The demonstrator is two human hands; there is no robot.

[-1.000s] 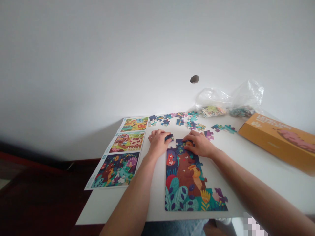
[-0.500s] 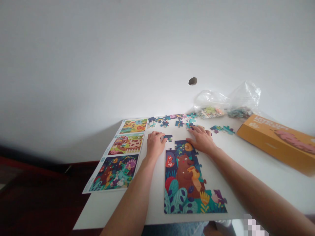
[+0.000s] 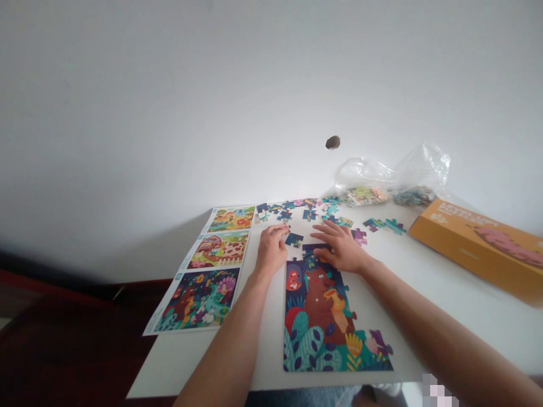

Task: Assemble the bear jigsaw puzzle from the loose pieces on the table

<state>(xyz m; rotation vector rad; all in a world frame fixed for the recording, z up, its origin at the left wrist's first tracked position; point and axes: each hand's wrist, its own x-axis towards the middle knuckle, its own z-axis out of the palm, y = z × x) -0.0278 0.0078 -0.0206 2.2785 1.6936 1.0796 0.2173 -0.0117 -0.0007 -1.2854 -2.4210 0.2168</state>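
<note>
A partly built jigsaw [image 3: 326, 316] with a brown bear lies on the white table [image 3: 424, 282] in front of me. My left hand [image 3: 271, 249] rests just left of its top edge, fingers loosely curled, fingertips touching a loose dark blue piece [image 3: 294, 239]. My right hand [image 3: 341, 246] lies flat with fingers spread on the jigsaw's top right corner, holding nothing. More loose pieces [image 3: 309, 209] are scattered beyond both hands.
A printed sheet with three reference pictures [image 3: 207, 265] lies at the left table edge. Two clear plastic bags of pieces [image 3: 390, 181] stand by the white wall. An orange box [image 3: 479, 243] lies at the right. Stray teal and purple pieces [image 3: 384, 224] sit near it.
My right hand slid back from the loose pieces onto the jigsaw's top right corner. My left hand's fingers uncurled a little and the dark blue piece shifted slightly right.
</note>
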